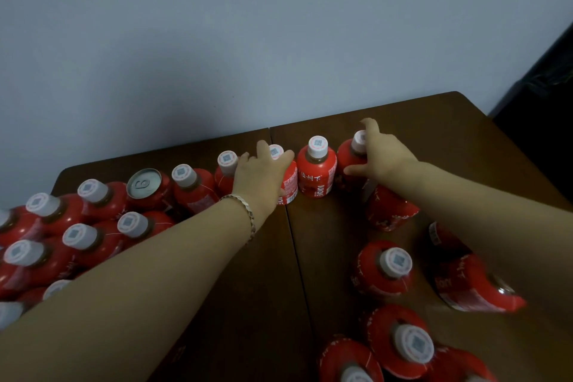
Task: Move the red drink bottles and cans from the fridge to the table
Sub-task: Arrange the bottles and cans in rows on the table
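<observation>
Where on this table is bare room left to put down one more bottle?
The table's far right corner, behind the right hand, is bare. So is the strip along the seam, nearer than the back-row bottle that the left hand grips. The left side is packed with bottles and one can.

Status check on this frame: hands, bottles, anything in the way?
Left hand grips row bottle. Right hand grips end bottle. Both upright on table. Free bottle stands between them; nothing blocking.

Glossy red bottles on smooth wooden table.
</observation>
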A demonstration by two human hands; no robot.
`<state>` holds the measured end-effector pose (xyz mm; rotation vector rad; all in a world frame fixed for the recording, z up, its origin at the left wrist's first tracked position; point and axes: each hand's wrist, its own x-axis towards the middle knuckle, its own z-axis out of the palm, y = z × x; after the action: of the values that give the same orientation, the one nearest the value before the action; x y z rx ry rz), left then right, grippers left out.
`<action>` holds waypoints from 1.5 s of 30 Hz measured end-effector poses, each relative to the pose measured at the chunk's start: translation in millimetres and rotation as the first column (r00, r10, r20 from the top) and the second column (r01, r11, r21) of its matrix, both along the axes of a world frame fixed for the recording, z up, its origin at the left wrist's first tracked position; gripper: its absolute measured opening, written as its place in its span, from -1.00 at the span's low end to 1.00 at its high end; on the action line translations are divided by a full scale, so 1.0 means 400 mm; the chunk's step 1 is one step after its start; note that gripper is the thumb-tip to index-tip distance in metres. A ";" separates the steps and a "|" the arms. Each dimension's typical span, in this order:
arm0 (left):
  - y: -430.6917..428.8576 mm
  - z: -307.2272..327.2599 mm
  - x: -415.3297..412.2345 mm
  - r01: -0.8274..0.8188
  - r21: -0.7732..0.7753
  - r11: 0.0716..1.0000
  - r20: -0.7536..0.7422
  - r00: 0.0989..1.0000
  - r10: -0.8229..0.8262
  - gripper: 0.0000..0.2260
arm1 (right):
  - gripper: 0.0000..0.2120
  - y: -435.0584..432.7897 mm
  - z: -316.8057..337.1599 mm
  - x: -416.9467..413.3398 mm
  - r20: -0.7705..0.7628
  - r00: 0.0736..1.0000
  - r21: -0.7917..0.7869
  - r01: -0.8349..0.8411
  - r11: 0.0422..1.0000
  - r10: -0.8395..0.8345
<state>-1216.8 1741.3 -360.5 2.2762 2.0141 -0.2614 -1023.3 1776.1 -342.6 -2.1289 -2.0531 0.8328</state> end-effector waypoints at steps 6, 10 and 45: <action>-0.006 0.003 0.017 -0.063 0.008 0.998 -0.055 0.997 0.063 -0.39 | -0.01 -0.065 0.015 0.036 0.176 0.984 0.019 0.035 0.999 -0.038; -0.056 0.025 0.047 0.036 0.177 0.984 0.044 0.998 -0.044 -0.36 | -0.38 -0.126 0.023 0.072 0.210 0.977 -0.156 0.077 0.985 -0.043; -0.259 0.071 -0.275 -0.099 -0.030 0.995 0.101 0.990 0.102 -0.48 | -0.49 -0.284 -0.011 -0.355 -0.248 0.968 -0.026 -0.044 0.999 0.036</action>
<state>-1326.6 1637.5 -332.0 2.1194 2.0545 -0.1572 -1165.1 1662.6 -347.0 -1.8905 -1.9726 1.0814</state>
